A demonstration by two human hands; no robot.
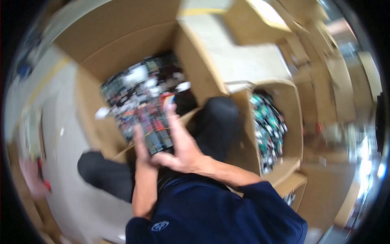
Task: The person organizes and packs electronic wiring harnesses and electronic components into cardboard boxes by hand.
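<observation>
Both my hands are close together over the near edge of a large open cardboard box. Between them is a circuit board, dark and reddish with rows of grey blocks; motion blurs its details. My left hand grips its left side, fingers pointing away from me. On the other side, my right hand holds it with the thumb across the near end and fingers stretched along the edge. Beyond the board, a heap of mixed circuit boards with white pieces lies in the box.
To the right stands a smaller cardboard box of green circuit boards. My dark-trousered knees flank the large box's near side. Flattened and open cartons stack up at the far right. Yellow floor lines run on the pale floor.
</observation>
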